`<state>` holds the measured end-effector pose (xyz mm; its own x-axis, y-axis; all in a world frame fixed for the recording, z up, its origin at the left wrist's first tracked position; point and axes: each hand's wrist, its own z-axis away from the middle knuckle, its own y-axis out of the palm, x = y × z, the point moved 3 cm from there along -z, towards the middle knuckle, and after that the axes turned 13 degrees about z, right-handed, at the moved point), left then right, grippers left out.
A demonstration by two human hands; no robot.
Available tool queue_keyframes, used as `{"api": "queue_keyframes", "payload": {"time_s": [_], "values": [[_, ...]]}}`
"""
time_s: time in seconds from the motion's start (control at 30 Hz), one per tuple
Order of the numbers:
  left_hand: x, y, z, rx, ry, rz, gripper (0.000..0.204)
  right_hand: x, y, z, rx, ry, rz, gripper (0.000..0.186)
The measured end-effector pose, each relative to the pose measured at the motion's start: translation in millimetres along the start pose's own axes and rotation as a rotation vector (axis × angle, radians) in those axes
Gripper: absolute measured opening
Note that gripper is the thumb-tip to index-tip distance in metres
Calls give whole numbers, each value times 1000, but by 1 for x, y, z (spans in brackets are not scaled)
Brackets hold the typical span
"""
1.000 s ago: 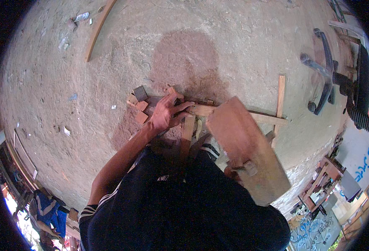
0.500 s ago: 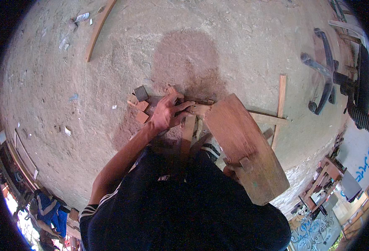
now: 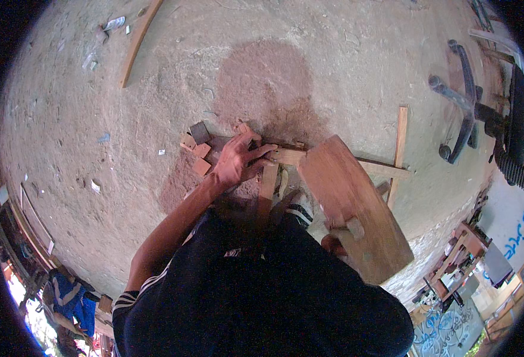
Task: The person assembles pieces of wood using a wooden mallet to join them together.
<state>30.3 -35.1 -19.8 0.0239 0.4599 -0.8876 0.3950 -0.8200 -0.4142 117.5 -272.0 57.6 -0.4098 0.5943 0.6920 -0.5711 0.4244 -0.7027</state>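
Observation:
A big wooden mallet fills the space to the right of my knees, its broad head slanting over a wooden strip. My right hand is closed on the mallet, low down beside the head; most of the hand and the handle are hidden. On the left end of the light wooden strip, my left hand bears down with its fingers bent over the wood, one reaching along it. A second wooden piece runs from this strip toward my body. Just left of my left hand lie several small wooden blocks.
On the dusty floor, a lath crosses the strip's right end. Another lath lies at the far left. An overturned chair base stands at the right. Timber and another person are at the lower left.
The mallet has shifted slightly right, and its head shows at a different tilt. More of my right hand is visible. My left hand stays in place on the wood.

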Motion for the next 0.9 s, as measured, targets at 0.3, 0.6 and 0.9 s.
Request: {"api": "queue_keyframes", "payload": {"time_s": [0.3, 0.6, 0.9], "values": [[0, -4, 0, -29, 25, 1, 47, -4, -5, 1, -17, 5, 4, 33], [0, -3, -2, -19, 26, 27, 43, -3, -5, 3, -22, 17, 11, 34], [0, -2, 0, 6, -23, -22, 43, -2, -2, 8, -24, 22, 8, 34]]}}
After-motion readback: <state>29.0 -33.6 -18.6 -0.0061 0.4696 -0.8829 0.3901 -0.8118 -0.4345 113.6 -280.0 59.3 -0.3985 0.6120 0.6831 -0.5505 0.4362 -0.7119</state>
